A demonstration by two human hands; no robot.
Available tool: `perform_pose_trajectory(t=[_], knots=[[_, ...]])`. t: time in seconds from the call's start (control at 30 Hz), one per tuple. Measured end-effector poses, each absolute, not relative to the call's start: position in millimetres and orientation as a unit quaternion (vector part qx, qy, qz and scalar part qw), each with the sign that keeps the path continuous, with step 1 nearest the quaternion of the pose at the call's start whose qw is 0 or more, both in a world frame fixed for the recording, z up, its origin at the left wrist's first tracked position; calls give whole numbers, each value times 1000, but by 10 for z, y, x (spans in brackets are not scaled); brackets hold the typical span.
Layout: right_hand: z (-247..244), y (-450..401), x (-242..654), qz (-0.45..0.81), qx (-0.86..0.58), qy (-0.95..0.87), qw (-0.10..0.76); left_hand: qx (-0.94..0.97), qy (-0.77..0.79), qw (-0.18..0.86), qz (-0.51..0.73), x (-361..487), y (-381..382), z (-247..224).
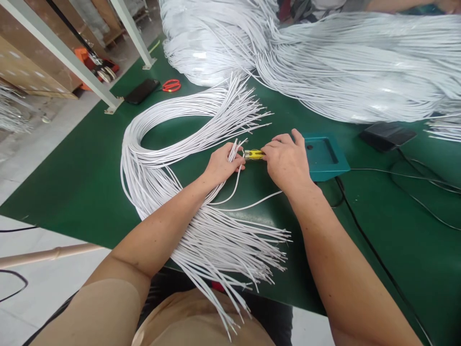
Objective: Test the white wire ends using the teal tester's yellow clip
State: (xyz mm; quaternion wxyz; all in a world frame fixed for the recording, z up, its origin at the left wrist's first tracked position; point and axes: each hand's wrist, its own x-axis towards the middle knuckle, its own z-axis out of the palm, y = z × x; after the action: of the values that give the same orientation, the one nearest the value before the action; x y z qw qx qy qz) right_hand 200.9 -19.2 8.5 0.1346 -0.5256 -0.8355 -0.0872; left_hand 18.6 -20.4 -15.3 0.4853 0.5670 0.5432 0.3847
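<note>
My left hand [224, 164] is closed around several white wires [233, 153], whose cut ends stick up past the fingers. My right hand [288, 157] grips a small yellow-and-black piece with a silver metal end [254, 154]; its exact kind is unclear. The metal end points left and nearly meets the wires at my left fingertips. A large looped bundle of white wires [169, 151] lies under and beside my left forearm, with its lower ends fanned out toward my body. Just beyond my right hand sits a teal box-like fixture [340, 161], partly covered by that hand.
A big heap of white wires [345, 67] spans the back of the green table [82, 182]. Red-handled scissors [171, 85] and a black phone-like object [142, 91] lie at back left, near white posts [68, 53]. A black box [388, 136] and dark cables [378, 259] are at right.
</note>
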Motion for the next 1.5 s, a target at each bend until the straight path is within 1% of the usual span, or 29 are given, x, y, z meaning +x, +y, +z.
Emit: perform_pose_trajectory(t=[0.1,0.2,0.3,0.4,0.6,0.7,0.87,0.97,1.1,1.3,1.4,1.5], knots=[[91,-221,2005,-117,-521,-837,119,574,515,496,400,176,-212,-130],[127,-263,1972,-115,-522,-828,166,570,496,507,415,180,-231,-112],[174,-294,1897,-61,-529,-812,237,563,482,511,436,192,-252,-116],[188,-302,1811,-3,-537,-793,288,574,474,496,447,195,-266,-133],[131,-278,1752,79,-543,-757,355,604,454,472,455,195,-298,-111],[123,-273,1778,101,-537,-752,369,601,448,474,461,205,-310,-86],[169,-285,1790,86,-552,-751,352,581,435,502,470,208,-305,-88],[201,-293,1774,98,-552,-756,337,580,427,510,471,204,-300,-103],[228,-287,1806,113,-538,-785,284,570,412,538,465,204,-289,-106],[206,-266,1951,-66,-545,-816,180,547,442,550,451,190,-245,-113],[174,-245,1993,-74,-537,-832,120,543,443,558,443,167,-221,-143],[156,-223,2014,-65,-529,-837,125,548,451,550,439,148,-200,-174]])
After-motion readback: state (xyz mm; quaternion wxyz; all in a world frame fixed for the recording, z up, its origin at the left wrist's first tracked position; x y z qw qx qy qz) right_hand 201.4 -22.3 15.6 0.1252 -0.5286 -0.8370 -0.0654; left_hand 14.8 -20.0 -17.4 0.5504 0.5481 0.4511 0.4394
